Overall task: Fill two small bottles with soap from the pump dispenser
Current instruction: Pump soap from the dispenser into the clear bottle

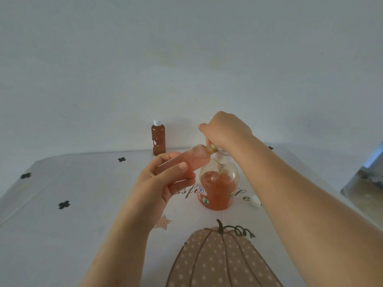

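pump dispenser (217, 184): middle of table (83, 193), part full, probably steady.
right hand (226, 129): curled over pump dispenser's top.
left hand (165, 181): wrapped round small bottle (186, 162).
small bottle: tilted, mouth tucked under right hand; light, likely slick; hold mid-body.
capped bottle (158, 139): upright, table's far edge.

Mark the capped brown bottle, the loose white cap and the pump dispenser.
capped brown bottle (158, 139): head view, middle of its brown body.
loose white cap (255, 200): head view, middle of its visible part.
pump dispenser (217, 186): head view, soap-filled lower body.
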### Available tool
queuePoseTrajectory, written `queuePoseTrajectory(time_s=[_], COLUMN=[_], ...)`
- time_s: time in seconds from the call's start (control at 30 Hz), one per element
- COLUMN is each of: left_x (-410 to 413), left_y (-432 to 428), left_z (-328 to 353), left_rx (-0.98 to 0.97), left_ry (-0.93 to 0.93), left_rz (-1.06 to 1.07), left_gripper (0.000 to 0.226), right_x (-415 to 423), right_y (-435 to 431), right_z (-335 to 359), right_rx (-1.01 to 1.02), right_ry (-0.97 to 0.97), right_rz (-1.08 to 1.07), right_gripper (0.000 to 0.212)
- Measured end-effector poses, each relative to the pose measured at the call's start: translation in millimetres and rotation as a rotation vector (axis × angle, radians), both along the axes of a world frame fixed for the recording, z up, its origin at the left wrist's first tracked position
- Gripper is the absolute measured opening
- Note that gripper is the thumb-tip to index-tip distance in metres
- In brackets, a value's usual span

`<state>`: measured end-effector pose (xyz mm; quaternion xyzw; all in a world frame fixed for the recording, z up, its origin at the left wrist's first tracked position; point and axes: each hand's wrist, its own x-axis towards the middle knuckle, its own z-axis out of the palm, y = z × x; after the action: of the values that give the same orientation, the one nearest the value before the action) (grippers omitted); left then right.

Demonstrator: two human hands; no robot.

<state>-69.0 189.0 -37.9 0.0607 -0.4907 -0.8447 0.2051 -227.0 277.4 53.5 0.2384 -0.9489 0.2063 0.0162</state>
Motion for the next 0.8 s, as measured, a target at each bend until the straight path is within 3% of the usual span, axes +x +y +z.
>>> queuePoseTrajectory(time_s=[0.5,0.8], left_x=[1,2], left_y=[2,4], left_z=[1,4], left_rx=[0.017,0.018], left_ry=[0.010,0.046], left_rz=[0.005,-0.015], left_gripper=[0.043,0.044], right_x=[0,5], right_y=[1,1], right_z=[-2,14], right_rx=[-0.028,0.055], right_ry=[-0.004,0.065], right_rz=[-0.002,-0.010], right_gripper=[0.030,0.028])
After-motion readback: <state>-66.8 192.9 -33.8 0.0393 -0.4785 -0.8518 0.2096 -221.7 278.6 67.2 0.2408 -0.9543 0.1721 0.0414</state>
